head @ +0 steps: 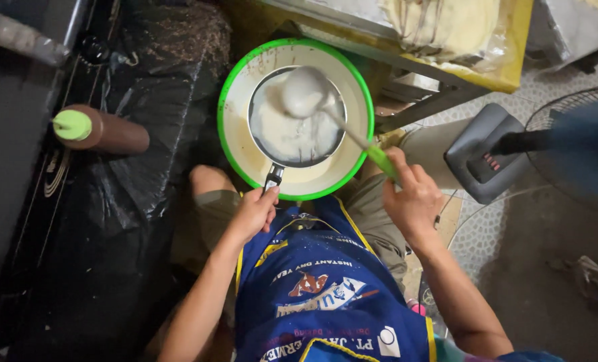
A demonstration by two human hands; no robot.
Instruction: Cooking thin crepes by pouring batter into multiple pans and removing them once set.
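Dim floor and black plastic sheeting surround a green-rimmed basin (235,144) of pale batter between the person's knees. Over it sits a round metal sieve (296,127), its handle pinched in the left hand (254,213). A ladle (303,90) rests inside the sieve, its green handle gripped by the right hand (413,198). Well apart to the left lies a brown bottle (111,131) with green cap; a fan (574,144) stands to the right.
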